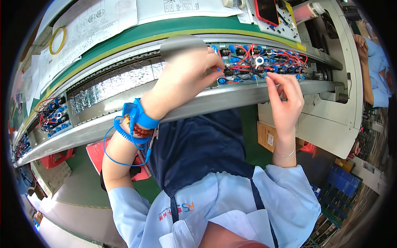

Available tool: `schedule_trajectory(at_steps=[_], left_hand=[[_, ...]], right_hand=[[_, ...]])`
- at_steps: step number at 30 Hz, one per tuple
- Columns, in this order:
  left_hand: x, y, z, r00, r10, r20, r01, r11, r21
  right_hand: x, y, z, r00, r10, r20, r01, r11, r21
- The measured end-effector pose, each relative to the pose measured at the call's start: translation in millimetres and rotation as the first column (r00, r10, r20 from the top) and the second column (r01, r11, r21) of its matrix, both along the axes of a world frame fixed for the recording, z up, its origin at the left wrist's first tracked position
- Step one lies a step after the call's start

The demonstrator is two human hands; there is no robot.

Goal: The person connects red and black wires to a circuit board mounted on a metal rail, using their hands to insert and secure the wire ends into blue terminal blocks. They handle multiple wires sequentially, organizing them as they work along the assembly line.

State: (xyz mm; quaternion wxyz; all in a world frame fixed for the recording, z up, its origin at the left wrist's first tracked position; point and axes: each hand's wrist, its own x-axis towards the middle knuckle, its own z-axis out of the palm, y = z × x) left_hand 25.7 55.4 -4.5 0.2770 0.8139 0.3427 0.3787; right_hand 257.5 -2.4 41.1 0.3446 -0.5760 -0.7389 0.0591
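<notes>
A circuit board assembly (pixel 285 62) crowded with red and black wires, blue parts and a white ring terminal (pixel 259 61) lies on the rail line in front of me. At its left end is my left hand (pixel 188 70), thumb and forefinger bent close together over the parts; what they grip is hidden. A blue wrist strap (pixel 142 115) with a coiled cord circles that wrist. My right hand (pixel 286 97) is at the board's near edge, thumb and forefinger pinched beside the wires. Anything between those fingertips is too small to name.
A metal rail (pixel 198 105) runs along the near side. More wired boards (pixel 53 118) sit at the far left. Beyond lie paper drawings (pixel 95 20), a yellow ring (pixel 57 40) and a red-edged phone (pixel 266 11). Another person's arm (pixel 366 70) shows at right.
</notes>
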Motion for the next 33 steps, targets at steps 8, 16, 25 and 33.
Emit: schedule_trajectory(at_steps=[8,16,25,33], left_hand=[[9.2,0.7,-7.6,0.999,-0.001,-0.043,0.0,1.0,-0.028],[9.3,2.8,-8.0,0.998,-0.024,-0.051,0.024,1.0,0.0],[0.4,-4.2,5.2,0.998,0.057,0.018,-0.059,0.983,0.175],[-7.9,-58.6,5.8,0.98,0.197,0.031,-0.199,0.979,0.035]], right_hand=[[8.6,0.8,-6.5,0.999,-0.005,-0.036,0.002,0.995,-0.102],[12.7,3.4,-11.4,1.0,-0.003,0.027,0.005,0.998,-0.067],[3.9,-1.2,3.8,0.995,0.083,0.055,-0.091,0.982,0.164],[-4.3,-19.9,5.9,0.927,0.337,0.165,-0.365,0.913,0.184]])
